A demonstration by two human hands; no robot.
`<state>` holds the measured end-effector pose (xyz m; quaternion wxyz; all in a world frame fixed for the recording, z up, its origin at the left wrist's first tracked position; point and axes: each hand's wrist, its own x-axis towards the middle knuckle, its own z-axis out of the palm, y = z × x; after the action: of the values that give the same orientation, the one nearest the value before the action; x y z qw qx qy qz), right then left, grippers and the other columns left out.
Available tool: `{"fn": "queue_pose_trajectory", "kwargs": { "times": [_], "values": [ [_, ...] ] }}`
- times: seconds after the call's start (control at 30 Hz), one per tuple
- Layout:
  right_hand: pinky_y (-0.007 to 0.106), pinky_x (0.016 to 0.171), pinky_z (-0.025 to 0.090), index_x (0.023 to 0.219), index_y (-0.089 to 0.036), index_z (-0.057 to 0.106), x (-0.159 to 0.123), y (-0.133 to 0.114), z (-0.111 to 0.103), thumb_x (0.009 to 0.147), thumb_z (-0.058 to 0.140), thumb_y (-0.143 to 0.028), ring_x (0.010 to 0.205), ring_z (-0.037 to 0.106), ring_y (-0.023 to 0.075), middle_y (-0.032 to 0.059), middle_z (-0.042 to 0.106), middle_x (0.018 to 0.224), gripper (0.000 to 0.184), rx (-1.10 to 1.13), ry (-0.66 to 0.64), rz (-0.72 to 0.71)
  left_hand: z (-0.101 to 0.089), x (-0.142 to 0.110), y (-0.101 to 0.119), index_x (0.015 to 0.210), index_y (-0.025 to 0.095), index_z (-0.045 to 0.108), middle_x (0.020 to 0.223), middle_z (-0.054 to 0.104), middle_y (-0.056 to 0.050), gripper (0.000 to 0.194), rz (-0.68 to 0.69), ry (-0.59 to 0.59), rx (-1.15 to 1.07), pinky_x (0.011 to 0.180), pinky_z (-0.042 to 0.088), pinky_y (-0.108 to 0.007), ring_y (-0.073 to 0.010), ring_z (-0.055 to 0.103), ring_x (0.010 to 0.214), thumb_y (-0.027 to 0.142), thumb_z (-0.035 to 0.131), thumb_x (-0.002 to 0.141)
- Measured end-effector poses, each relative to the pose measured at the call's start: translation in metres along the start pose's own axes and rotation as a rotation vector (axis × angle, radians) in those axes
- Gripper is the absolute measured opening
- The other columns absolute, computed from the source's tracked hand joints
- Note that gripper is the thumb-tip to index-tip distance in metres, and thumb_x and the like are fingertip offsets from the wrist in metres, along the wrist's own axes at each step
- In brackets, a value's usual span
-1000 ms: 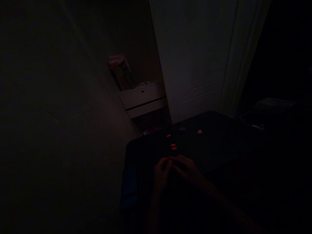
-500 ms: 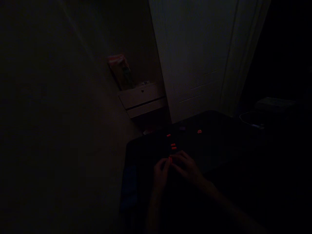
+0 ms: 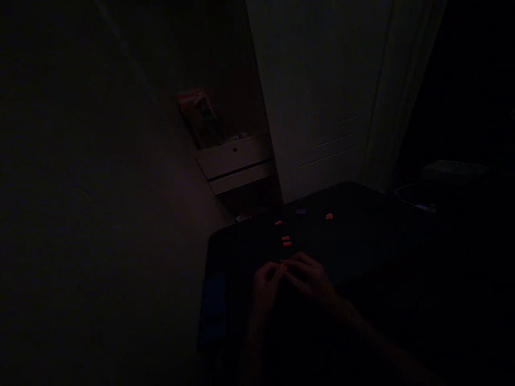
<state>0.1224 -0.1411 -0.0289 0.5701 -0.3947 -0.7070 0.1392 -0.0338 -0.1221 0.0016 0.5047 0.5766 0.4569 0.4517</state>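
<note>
- Left hand (image 3: 265, 284) and right hand (image 3: 311, 276): fingertips pinched around a small red piece (image 3: 284, 266), above the dark table (image 3: 241, 246).
- Two red sticks (image 3: 286, 241) lie close together beyond the hands; third stick (image 3: 278, 223) farther off.
- Orange lump (image 3: 329, 216) right of purple item (image 3: 301, 212).

One head-worn view looks forward and down over the dark surface (image 3: 245, 241), the hands low and near, drawers (image 3: 237, 158) and door (image 3: 314, 96) beyond.
</note>
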Motion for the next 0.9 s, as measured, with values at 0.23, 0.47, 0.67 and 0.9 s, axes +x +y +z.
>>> {"fn": "queue_pose_trajectory", "kwargs": {
  "times": [0.23, 0.47, 0.67, 0.9],
  "values": [
    [0.03, 0.075, 0.058, 0.111, -0.025, 0.073, -0.002, -0.001, 0.0, 0.095, 0.064, -0.028, 0.085, 0.069, 0.0187, 0.0054, 0.069, 0.096, 0.018, -0.006, -0.002, 0.036, -0.004, 0.003, -0.002, 0.07, 0.017, 0.071, 0.07, 0.068, -0.001, 0.025, 0.048, -0.059, 0.041, 0.07, 0.044, -0.027, -0.018, 0.06, 0.072, 0.041, 0.071, 0.078],
    [0.03, 0.077, 0.058, 0.106, -0.023, 0.072, 0.005, -0.001, 0.001, 0.094, 0.066, -0.03, 0.087, 0.069, 0.0191, 0.0057, 0.069, 0.098, 0.015, 0.038, -0.01, 0.111, -0.001, 0.001, -0.004, 0.078, 0.017, 0.073, 0.08, 0.073, -0.005, 0.028, 0.047, 0.02, 0.063, 0.074, 0.046, -0.029, -0.0213, 0.064, 0.081, 0.044, 0.068, 0.082],
    [0.032, 0.078, 0.057, 0.113, -0.024, 0.07, 0.005, 0.002, 0.001, 0.093, 0.067, -0.03, 0.087, 0.068, 0.019, 0.0055, 0.069, 0.098, 0.021, 0.063, -0.029, 0.13, -0.002, 0.003, -0.01, 0.079, 0.017, 0.073, 0.079, 0.072, -0.004, 0.029, 0.051, 0.073, 0.049, 0.072, 0.046, -0.029, -0.0205, 0.064, 0.077, 0.045, 0.066, 0.082],
    [0.03, 0.08, 0.057, 0.107, -0.024, 0.072, 0.007, -0.002, -0.001, 0.096, 0.064, -0.03, 0.09, 0.069, 0.0188, 0.0056, 0.069, 0.1, 0.016, 0.086, -0.092, 0.121, -0.002, 0.001, -0.008, 0.08, 0.016, 0.074, 0.078, 0.073, -0.005, 0.033, 0.048, 0.077, 0.071, 0.072, 0.047, -0.029, -0.021, 0.065, 0.077, 0.048, 0.065, 0.084]
  ]
}}
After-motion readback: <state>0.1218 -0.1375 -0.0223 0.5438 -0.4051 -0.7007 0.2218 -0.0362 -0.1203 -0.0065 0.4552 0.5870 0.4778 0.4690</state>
